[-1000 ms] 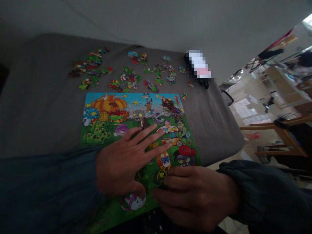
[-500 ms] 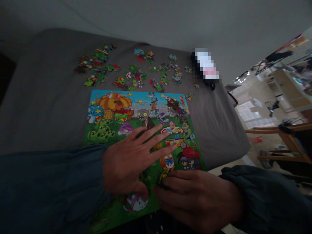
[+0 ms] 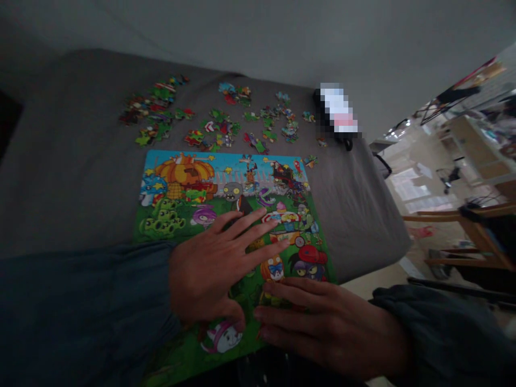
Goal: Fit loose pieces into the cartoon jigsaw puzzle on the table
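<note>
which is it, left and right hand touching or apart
Apart: the head view shows green puzzle between the left hand and the right hand.

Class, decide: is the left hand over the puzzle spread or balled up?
Spread. The left hand has its fingers parted, with the puzzle showing between them.

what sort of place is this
Probably a room in a home, though I can't tell which: a grey cloth-covered surface, a cartoon jigsaw puzzle, and wooden-framed furniture off to the right.
</note>
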`<state>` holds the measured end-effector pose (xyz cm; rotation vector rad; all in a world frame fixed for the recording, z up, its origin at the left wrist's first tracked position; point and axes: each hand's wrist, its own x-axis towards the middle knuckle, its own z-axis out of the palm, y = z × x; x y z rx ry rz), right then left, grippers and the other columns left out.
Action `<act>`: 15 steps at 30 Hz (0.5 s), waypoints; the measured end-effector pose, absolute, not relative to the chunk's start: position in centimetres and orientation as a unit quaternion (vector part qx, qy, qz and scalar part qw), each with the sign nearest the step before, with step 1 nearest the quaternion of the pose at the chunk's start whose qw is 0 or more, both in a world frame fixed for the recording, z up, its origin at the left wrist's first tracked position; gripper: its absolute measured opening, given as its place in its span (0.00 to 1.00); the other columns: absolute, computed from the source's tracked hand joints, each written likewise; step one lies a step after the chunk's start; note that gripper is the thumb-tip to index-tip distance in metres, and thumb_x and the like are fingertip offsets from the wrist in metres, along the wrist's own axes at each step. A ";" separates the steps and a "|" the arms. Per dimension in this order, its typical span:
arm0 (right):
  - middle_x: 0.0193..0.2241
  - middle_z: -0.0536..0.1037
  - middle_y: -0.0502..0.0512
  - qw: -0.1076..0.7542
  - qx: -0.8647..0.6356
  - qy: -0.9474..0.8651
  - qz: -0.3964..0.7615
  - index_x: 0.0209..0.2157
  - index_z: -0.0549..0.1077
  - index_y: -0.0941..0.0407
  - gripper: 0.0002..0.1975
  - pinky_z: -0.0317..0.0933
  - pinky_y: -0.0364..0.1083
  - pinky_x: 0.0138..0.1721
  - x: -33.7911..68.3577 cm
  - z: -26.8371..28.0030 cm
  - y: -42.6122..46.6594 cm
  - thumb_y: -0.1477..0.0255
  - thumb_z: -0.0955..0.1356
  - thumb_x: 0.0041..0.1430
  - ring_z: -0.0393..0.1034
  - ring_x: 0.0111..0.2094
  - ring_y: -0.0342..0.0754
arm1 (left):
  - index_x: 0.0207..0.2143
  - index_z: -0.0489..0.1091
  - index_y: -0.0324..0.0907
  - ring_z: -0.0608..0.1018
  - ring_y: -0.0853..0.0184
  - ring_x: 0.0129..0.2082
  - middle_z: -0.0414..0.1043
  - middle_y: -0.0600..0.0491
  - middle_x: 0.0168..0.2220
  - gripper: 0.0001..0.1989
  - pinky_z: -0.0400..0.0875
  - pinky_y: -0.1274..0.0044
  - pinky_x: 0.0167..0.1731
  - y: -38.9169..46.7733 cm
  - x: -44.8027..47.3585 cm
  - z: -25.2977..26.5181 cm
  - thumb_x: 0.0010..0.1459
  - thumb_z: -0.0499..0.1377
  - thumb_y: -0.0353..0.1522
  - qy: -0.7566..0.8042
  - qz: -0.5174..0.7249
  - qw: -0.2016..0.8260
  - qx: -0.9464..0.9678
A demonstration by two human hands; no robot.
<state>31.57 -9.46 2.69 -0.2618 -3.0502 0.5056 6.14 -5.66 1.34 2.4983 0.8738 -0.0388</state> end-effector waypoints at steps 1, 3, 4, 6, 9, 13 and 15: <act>0.64 0.69 0.49 0.002 -0.083 -0.982 0.169 0.61 0.70 0.57 0.20 0.59 0.53 0.63 31.7 2.8 -9.5 0.71 0.61 0.71 0.59 0.65 0.55 | 0.70 0.48 0.53 0.44 0.46 0.73 0.41 0.45 0.74 0.63 0.46 0.51 0.68 -5.6 6.2 1.5 0.35 0.76 0.49 0.321 -0.022 0.248 0.914; 0.66 0.66 0.50 -0.031 -0.081 -0.980 0.181 0.63 0.68 0.57 0.22 0.59 0.54 0.63 31.9 3.1 -9.3 0.71 0.60 0.71 0.57 0.66 0.55 | 0.70 0.48 0.53 0.44 0.46 0.73 0.41 0.45 0.74 0.62 0.46 0.50 0.68 -5.6 6.4 1.6 0.36 0.76 0.49 0.323 -0.029 0.252 0.912; 0.66 0.65 0.50 -0.044 -0.081 -0.978 0.186 0.63 0.67 0.58 0.22 0.59 0.54 0.64 32.0 3.3 -9.3 0.71 0.60 0.71 0.57 0.67 0.55 | 0.70 0.48 0.53 0.44 0.47 0.74 0.41 0.46 0.74 0.62 0.46 0.50 0.68 -5.6 6.4 1.6 0.37 0.76 0.48 0.324 -0.029 0.254 0.911; 0.66 0.65 0.50 -0.052 -0.083 -0.976 0.195 0.62 0.68 0.58 0.22 0.59 0.52 0.65 32.0 3.4 -9.2 0.70 0.61 0.71 0.57 0.67 0.54 | 0.70 0.48 0.54 0.43 0.47 0.74 0.41 0.47 0.74 0.62 0.46 0.49 0.68 -5.7 6.5 1.6 0.36 0.76 0.48 0.328 -0.024 0.260 0.908; 0.65 0.67 0.50 -0.033 -0.090 -0.977 0.192 0.61 0.70 0.57 0.20 0.59 0.50 0.64 31.9 3.2 -9.3 0.69 0.61 0.71 0.58 0.66 0.52 | 0.70 0.49 0.56 0.44 0.46 0.73 0.43 0.47 0.74 0.62 0.45 0.48 0.68 -5.7 6.6 1.6 0.36 0.76 0.47 0.336 -0.023 0.275 0.901; 0.62 0.71 0.45 0.009 -0.093 -0.984 0.149 0.56 0.74 0.54 0.17 0.66 0.47 0.57 31.4 2.8 -9.5 0.68 0.62 0.71 0.63 0.63 0.50 | 0.70 0.49 0.57 0.43 0.44 0.73 0.42 0.48 0.74 0.61 0.47 0.45 0.67 -5.7 6.6 2.1 0.36 0.77 0.45 0.343 -0.062 0.288 0.892; 0.61 0.73 0.43 0.041 -0.085 -0.987 0.128 0.53 0.76 0.52 0.14 0.67 0.45 0.54 31.0 3.4 -8.9 0.68 0.63 0.71 0.64 0.62 0.48 | 0.70 0.48 0.58 0.44 0.43 0.73 0.42 0.48 0.74 0.62 0.50 0.45 0.66 -5.7 6.4 2.3 0.37 0.76 0.46 0.347 -0.067 0.292 0.889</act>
